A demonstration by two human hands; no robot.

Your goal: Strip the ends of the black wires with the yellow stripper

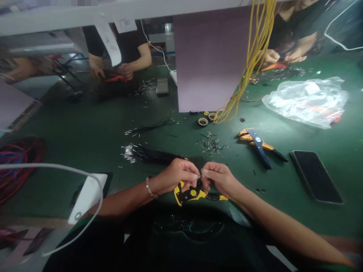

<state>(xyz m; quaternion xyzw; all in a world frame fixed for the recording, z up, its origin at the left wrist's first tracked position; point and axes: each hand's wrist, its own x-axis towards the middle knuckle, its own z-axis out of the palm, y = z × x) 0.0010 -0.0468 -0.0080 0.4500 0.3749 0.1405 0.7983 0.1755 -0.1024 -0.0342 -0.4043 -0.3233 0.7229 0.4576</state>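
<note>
My left hand point(183, 174) and my right hand point(217, 176) meet fingertip to fingertip above the green table. Thumb and forefinger of each are pinched at a tiny dark piece between them, too small to name. Under the hands lies a yellow and black wire tool point(193, 193), partly hidden by the fingers. Just beyond my left hand is a bundle of black wires point(150, 154) with bright ends pointing left. Small dark scraps point(214, 145) are scattered past my right hand.
Orange and blue strippers point(257, 141), a phone point(317, 176) and a plastic bag point(309, 100) lie at right. Yellow wires point(246, 79) hang beside a purple panel point(211, 60). A white cable point(98, 189) arcs at left near red coils point(19, 162). People work across the table point(85, 117).
</note>
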